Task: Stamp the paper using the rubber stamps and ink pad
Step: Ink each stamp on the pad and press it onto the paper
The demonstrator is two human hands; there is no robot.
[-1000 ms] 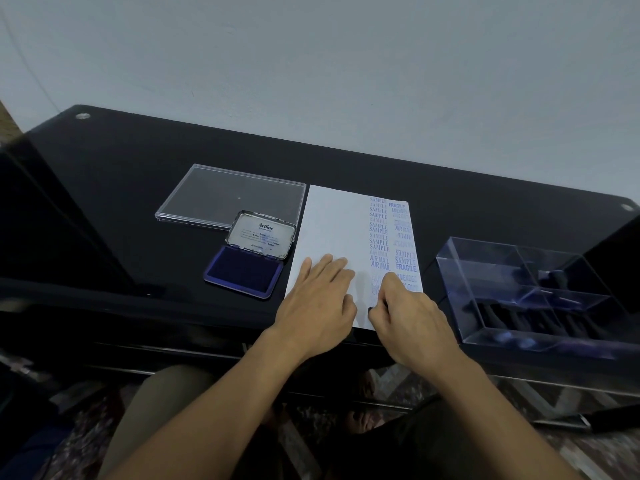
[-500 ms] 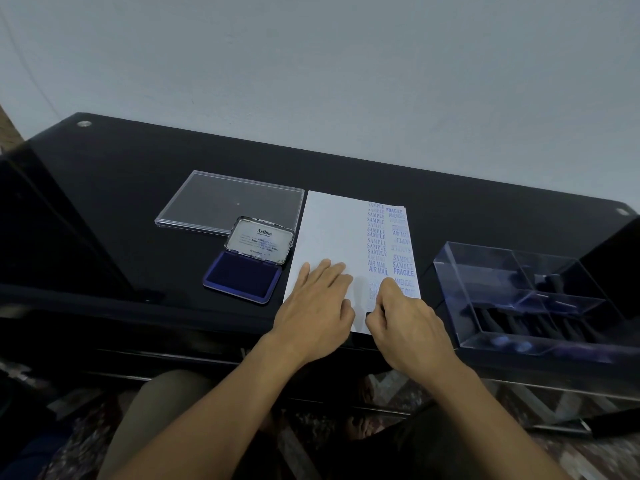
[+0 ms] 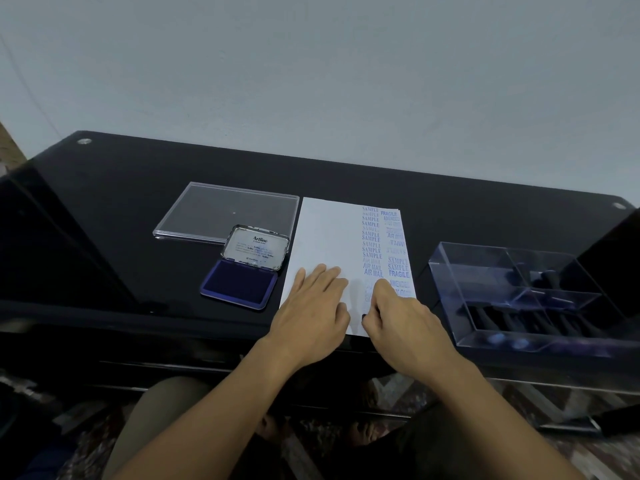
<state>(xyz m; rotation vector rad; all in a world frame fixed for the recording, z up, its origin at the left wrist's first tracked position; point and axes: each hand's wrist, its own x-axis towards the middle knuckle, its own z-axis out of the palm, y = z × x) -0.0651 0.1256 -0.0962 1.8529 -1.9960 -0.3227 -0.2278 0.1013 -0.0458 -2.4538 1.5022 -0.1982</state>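
A white paper (image 3: pixel 329 237) lies on the black glass table (image 3: pixel 138 174), its right side filled with blue stamp prints such as SAMPLE, AIR MAIL and FRAGILE. My left hand (image 3: pixel 313 311) rests flat on the paper's near part, fingers straight. My right hand (image 3: pixel 403 318) grips a small dark rubber stamp (image 3: pixel 364 317) and presses it down on the paper near the front edge; most of the stamp is hidden. The open ink pad (image 3: pixel 239 284), blue with its lid tilted up, sits left of the paper.
A clear plastic lid (image 3: pixel 221 213) lies behind the ink pad. A clear box (image 3: pixel 491 271) with several dark-handled stamps stands at the right. The table's front edge runs just below my hands. A pale wall rises behind the table.
Both hands stay nearly in place on the paper; my right hand keeps pressing the stamp. The view has tilted slightly, so the scene sits a little lower in frame.
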